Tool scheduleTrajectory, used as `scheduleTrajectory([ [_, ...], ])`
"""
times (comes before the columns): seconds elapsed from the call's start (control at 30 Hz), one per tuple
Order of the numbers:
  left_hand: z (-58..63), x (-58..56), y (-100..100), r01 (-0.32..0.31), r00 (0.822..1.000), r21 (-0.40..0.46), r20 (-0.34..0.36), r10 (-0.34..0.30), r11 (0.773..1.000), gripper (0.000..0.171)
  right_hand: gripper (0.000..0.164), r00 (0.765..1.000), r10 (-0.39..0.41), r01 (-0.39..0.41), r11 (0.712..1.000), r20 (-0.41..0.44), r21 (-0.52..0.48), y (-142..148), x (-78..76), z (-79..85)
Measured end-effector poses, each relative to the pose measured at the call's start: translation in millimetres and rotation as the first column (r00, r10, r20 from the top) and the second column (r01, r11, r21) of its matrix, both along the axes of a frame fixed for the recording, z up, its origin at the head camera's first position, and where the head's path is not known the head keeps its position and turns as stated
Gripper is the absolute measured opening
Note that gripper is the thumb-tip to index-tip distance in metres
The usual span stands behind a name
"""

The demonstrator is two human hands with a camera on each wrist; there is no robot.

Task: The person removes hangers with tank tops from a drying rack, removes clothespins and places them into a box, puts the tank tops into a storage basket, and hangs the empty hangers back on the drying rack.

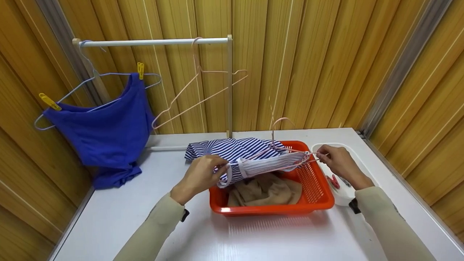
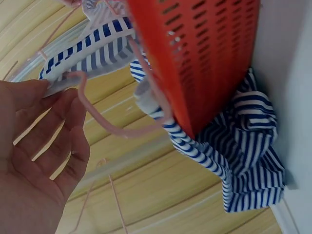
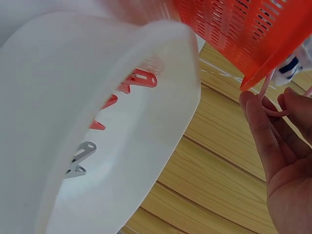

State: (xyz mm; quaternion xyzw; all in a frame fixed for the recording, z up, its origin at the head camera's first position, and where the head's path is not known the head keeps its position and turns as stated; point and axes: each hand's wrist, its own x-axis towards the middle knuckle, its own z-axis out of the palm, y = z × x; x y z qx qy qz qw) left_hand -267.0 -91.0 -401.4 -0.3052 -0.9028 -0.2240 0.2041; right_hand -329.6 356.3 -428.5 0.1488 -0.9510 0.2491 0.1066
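A blue-and-white striped garment (image 1: 241, 148) lies over the back of the red basket (image 1: 272, 209), its waistband side raised above the basket. My left hand (image 1: 203, 175) pinches the garment's white-trimmed edge between thumb and fingers; in the left wrist view, an end of the pink hanger (image 2: 109, 127) curves out beside that hand (image 2: 46, 151). The hanger runs along the garment, with its hook (image 1: 282, 119) upward. At the other end, my right hand (image 1: 342, 165) pinches the hanger's tip (image 3: 274, 113) past the basket's right rim. Brown cloth (image 1: 266, 190) lies inside the basket.
A rack with a white bar (image 1: 156, 42) stands at back left. On it hang a blue garment (image 1: 108, 134), held by yellow clothespins (image 1: 140, 70), and a bare pink hanger (image 1: 181, 92). A white tub (image 1: 342, 199) beside the basket contains red clothespins (image 3: 142, 78) and a grey clothespin (image 3: 82, 158).
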Motion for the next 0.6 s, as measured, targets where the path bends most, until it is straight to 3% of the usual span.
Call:
scheduleTrajectory([
  [0.37,-22.3,12.9,-46,-0.087,0.996,0.094,-0.004,0.088,0.992,0.012,0.008,1.0,0.0,0.0,1.0,-0.008,-0.016,0,1.7,-0.2],
  [0.6,-36.7,17.9,-69,-0.127,0.992,0.096,0.011,0.127,0.987,0.006,0.009,1.0,-0.014,0.014,1.0,-0.001,-0.023,4,2.5,-1.4],
])
